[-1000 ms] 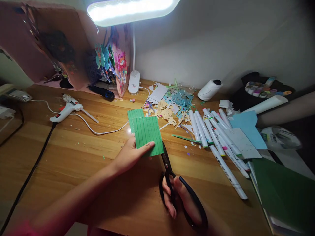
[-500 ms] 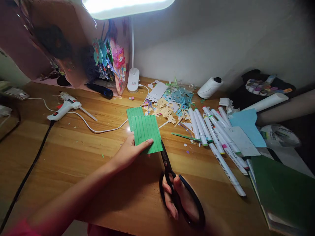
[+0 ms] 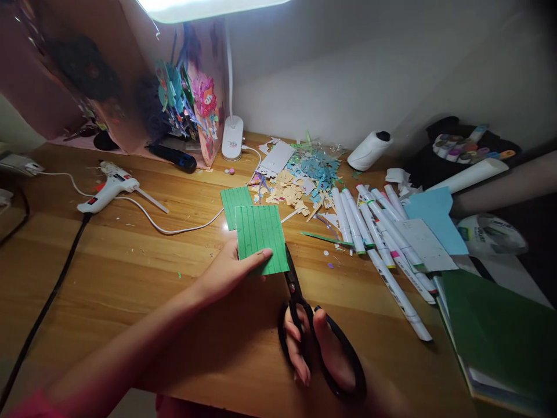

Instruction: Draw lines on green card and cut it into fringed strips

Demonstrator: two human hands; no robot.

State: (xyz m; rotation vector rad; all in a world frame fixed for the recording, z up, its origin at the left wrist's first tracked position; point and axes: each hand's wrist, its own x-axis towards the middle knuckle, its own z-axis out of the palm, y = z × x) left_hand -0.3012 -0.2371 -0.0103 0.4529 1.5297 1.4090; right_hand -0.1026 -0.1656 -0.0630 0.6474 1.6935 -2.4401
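Note:
My left hand (image 3: 226, 271) pinches a green lined paper card (image 3: 260, 230) by its near edge, thumb on top, holding it just above the wooden desk (image 3: 130, 261). A second green card (image 3: 232, 200) lies behind it on the desk. My right hand (image 3: 317, 351) grips black-handled scissors (image 3: 304, 316), fingers through the loops. The blades point away from me and meet the card's lower right edge.
Several white markers (image 3: 374, 232) lie to the right, beside blue paper (image 3: 435, 217) and a dark green sheet (image 3: 500, 331). Paper scraps (image 3: 300, 180) are piled behind the card. A glue gun (image 3: 107, 188) with its white cord lies at left. A lamp base (image 3: 232, 137) and pink decorated board (image 3: 204, 98) stand at the back.
The view has tilted slightly, so everything sits a little higher in frame. The scissors and card keep the same relation; my hands have hardly moved.

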